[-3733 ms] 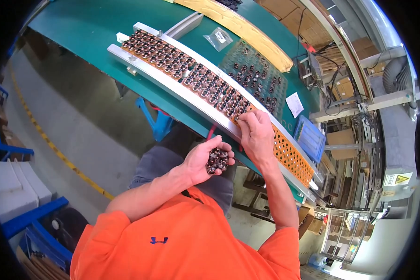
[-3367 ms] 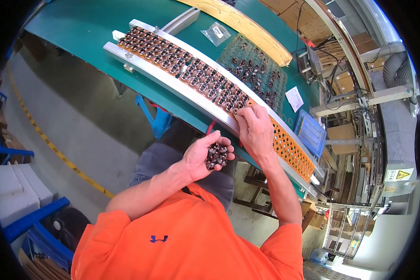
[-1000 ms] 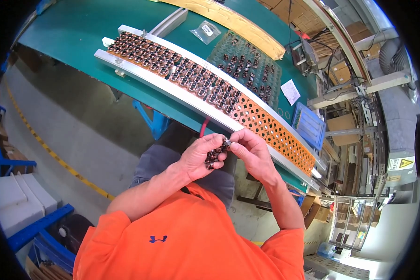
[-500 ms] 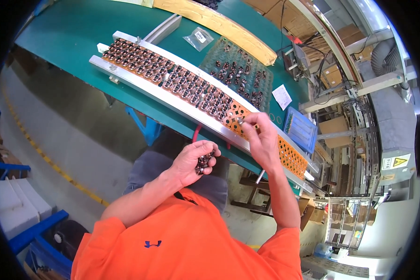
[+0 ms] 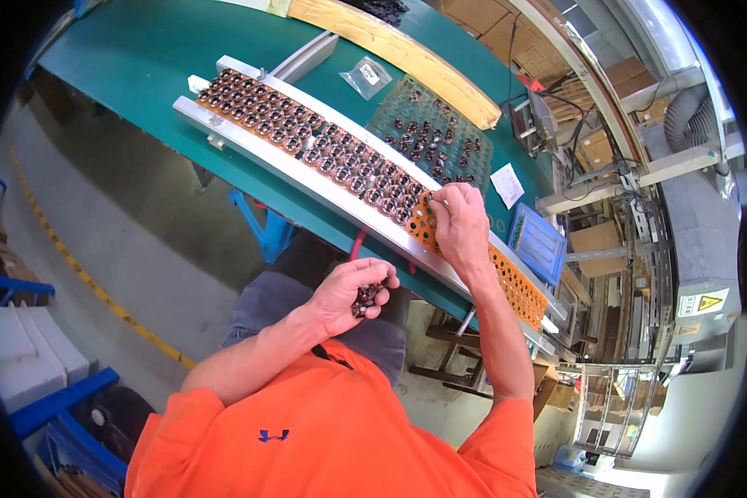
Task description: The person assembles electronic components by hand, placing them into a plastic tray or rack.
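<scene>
My left hand [image 5: 350, 292] is cupped around a handful of small, shiny dark metal parts [image 5: 365, 300], held in front of my body. Thumb and fingers of my right hand [image 5: 463, 222] are pinched over the orange perforated boards [image 5: 519, 286], close to the end of the filled rows. Its fingertips mostly hide the small metal part between them. Round copper-coloured metal parts [image 5: 340, 164] stand in close rows on the boards to the left of that hand. A long pale metal rail frame [image 5: 266, 148] holds the boards along the table's near edge.
Behind the frame, a translucent tray [image 5: 382, 124] carries scattered dark parts. A plastic bag [image 5: 365, 76], a metal bar [image 5: 305, 56] and a wooden beam [image 5: 398, 46] lie on the green table [image 5: 158, 50]. A blue bin [image 5: 539, 245] and a paper slip [image 5: 507, 184] are at right.
My right hand has moved slightly away from me, its pinched fingertips now at the far row of the boards. The left hand keeps its handful; the whole view has shifted a little.
</scene>
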A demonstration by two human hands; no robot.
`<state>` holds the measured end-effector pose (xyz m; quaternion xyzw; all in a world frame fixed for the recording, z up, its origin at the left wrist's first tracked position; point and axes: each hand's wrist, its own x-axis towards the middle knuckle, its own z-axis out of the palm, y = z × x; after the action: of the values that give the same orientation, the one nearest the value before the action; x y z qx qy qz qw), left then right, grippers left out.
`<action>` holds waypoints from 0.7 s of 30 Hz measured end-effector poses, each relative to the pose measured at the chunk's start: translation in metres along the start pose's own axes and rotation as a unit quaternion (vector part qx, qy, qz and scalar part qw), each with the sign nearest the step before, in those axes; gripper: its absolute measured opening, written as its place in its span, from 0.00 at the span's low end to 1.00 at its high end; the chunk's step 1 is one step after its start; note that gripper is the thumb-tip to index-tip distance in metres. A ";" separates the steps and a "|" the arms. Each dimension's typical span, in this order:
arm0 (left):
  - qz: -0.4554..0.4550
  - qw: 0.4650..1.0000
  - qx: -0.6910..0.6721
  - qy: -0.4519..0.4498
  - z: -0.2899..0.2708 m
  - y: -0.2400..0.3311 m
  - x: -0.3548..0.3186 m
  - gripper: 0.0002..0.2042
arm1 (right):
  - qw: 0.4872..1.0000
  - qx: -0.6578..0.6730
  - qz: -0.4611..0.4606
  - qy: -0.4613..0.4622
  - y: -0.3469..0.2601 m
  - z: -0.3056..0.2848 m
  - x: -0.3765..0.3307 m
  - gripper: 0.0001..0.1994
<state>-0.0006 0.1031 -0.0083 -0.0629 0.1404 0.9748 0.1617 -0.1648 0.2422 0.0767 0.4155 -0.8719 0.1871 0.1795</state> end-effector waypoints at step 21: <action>-0.027 1.000 -0.011 0.006 0.003 -0.003 0.003 0.13 | 0.999 -0.015 -0.021 -0.022 -0.005 -0.008 -0.006 0.05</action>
<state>-0.0026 0.1079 -0.0072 -0.0745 0.1288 0.9712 0.1859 -0.1560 0.2468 0.0817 0.4355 -0.8692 0.1608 0.1702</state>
